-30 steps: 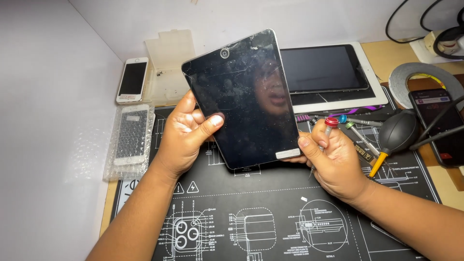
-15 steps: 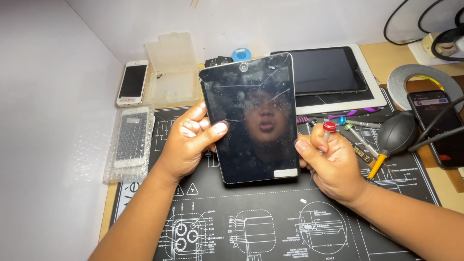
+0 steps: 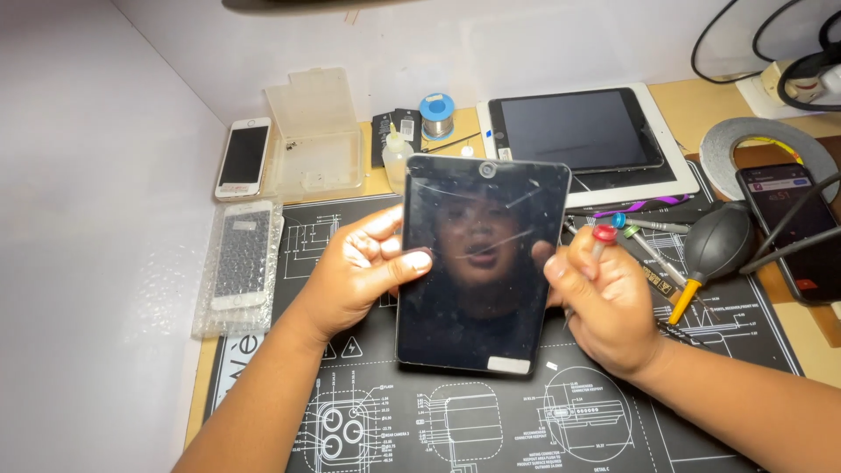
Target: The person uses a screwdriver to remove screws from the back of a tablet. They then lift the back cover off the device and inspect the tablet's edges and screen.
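The left hand (image 3: 355, 271) and right hand (image 3: 600, 298) hold a small black tablet (image 3: 480, 263) upright between them above the black repair mat (image 3: 491, 429), its scratched glossy face toward the camera. The left fingers (image 3: 399, 263) close on its nine o'clock edge, thumb across the glass. The right fingers pinch the three o'clock edge while also gripping a red-capped screwdriver (image 3: 603, 235).

With that hand sharing its hold, the tablet could probably slip, or the tool could scrape the glass.

At twelve o'clock lies a larger white-framed tablet (image 3: 583, 140); at three o'clock a black dust blower (image 3: 714, 250) and loose screwdrivers (image 3: 644, 229) crowd the worktop. At nine o'clock rests a bubble-wrapped phone (image 3: 238, 258).
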